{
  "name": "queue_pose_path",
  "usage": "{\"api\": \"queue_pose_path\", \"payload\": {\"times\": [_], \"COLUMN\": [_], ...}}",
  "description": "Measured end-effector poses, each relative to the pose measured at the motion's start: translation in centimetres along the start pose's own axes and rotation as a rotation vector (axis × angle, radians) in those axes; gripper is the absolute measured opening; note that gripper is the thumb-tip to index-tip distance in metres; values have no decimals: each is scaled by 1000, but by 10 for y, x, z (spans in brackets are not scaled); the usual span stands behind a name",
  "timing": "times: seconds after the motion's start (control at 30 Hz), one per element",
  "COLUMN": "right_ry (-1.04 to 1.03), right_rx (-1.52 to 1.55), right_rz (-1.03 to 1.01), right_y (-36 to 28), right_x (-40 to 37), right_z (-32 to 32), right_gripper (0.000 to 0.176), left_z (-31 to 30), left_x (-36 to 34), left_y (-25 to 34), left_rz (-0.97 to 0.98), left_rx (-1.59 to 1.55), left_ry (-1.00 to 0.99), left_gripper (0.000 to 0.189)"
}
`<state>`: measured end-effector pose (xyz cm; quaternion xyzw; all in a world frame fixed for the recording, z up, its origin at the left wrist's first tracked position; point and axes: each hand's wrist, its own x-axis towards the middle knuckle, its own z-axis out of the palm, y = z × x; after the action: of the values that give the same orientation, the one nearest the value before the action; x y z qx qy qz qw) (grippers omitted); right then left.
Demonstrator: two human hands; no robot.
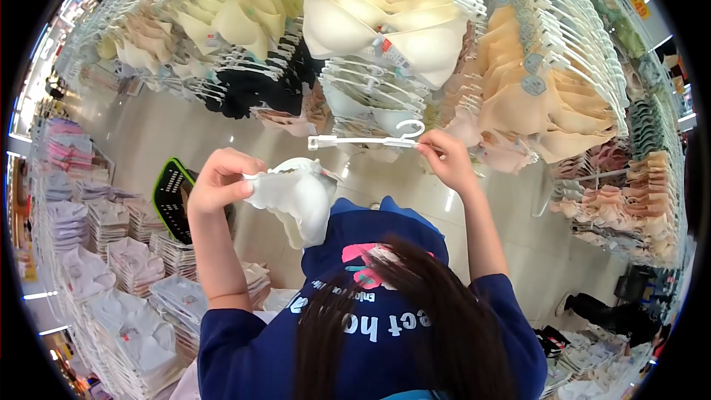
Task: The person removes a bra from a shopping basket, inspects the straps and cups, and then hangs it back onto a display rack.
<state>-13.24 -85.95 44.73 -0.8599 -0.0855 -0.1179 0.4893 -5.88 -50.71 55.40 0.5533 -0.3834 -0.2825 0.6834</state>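
My left hand [227, 180] is closed on the edge of a white bra [300, 194], whose moulded cups hang in front of my chest. In my right hand [446, 159] a white plastic hanger [363, 141] is pinched by one end. It lies nearly level, its hook curving up near my fingers, with nothing hung on it. Hanger and bra are apart. Just beyond them hang cream bras [385, 30] on white hangers, and below those a row of pale bras [370, 100].
Racks of yellow bras [237, 18] and beige bras [537, 89] stand ahead on both sides. Folded garments [122, 326] are stacked at the left, near a green-rimmed black basket [172, 200]. Tiled floor [133, 133] shows between racks. Someone's dark-clothed leg [603, 315] is at lower right.
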Motion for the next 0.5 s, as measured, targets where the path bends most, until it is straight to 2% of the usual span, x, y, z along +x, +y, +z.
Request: {"api": "queue_pose_path", "payload": {"times": [0.17,0.27,0.37,0.5], "right_ry": [-47,-120,-252,-347], "right_rx": [89,138,141,445], "right_rz": [-116,-179,-199,-74], "right_y": [-42,-64,-76,-93], "right_x": [30,55,81,107], "right_z": [8,21,42,92], "right_gripper": [6,5,8,15], "left_z": [-19,-31,-39,-56], "left_x": [-7,-18,-32,-62], "left_y": [40,62,74,82], "left_rz": [-3,-67,-99,-103], "left_rx": [230,356,373,380], "left_ry": [-138,-215,-158,-111], "left_gripper": [28,27,28,28]}}
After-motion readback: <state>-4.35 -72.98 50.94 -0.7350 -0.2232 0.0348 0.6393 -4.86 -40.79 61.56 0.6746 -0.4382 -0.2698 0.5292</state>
